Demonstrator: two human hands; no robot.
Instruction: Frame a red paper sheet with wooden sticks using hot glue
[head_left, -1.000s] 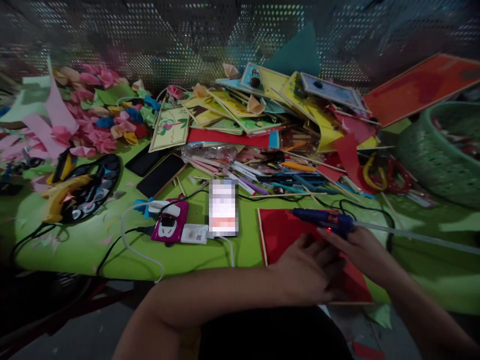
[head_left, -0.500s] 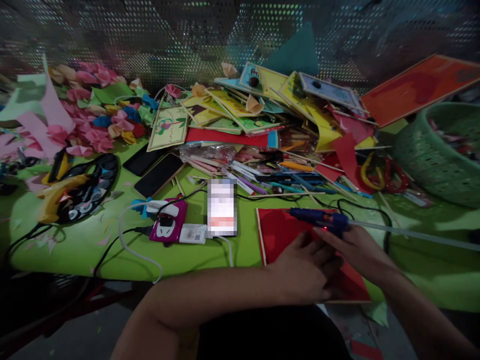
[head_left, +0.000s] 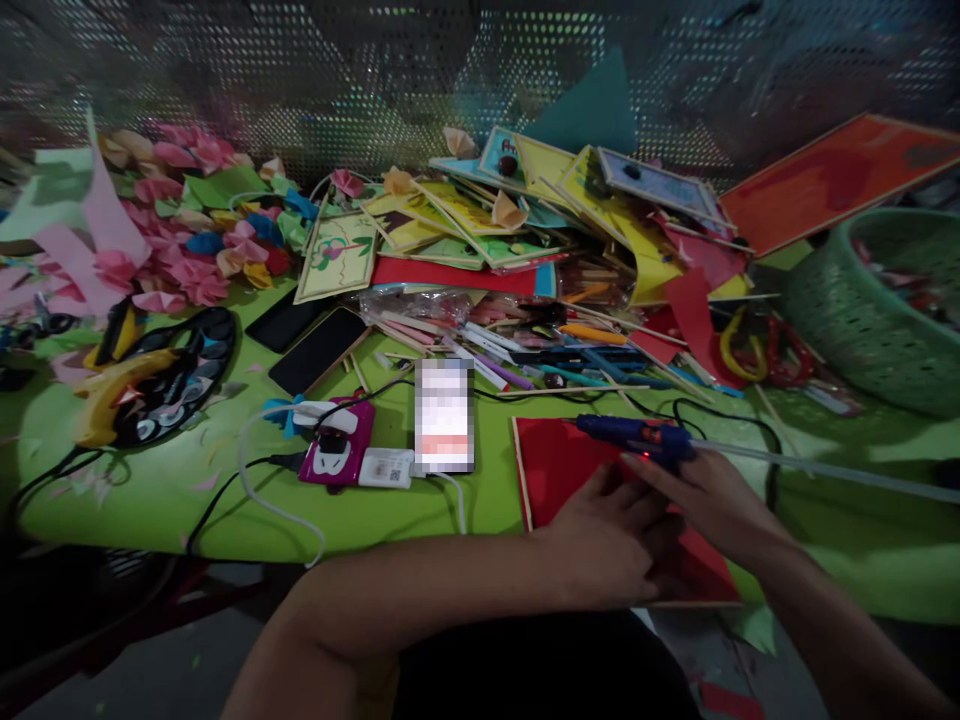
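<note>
My right hand [head_left: 720, 500] is closed around the handle of a blue hot glue gun [head_left: 634, 437] with a small red light lit. Its nozzle points left above the upper part of a red board [head_left: 559, 460], and a long translucent glue stick [head_left: 817, 464] sticks out behind. Across the board lies my left hand [head_left: 607, 540], fingers stretched and slightly apart, close beside the right hand. Pale thin sticks edge the board on its left and bottom sides. The hands cover much of the board's middle.
A lit phone [head_left: 444, 415] and a purple power strip [head_left: 339, 450] with cables lie to the left. Behind are pens, sticks and piled framed pictures [head_left: 337, 250]. A green basket [head_left: 877, 310] and scissors [head_left: 744, 345] stand right; paper flowers [head_left: 195, 270] and a yellow glue gun [head_left: 124, 395] left.
The glue gun and my right hand have shifted very slightly left. My left hand stays in place on the board.
</note>
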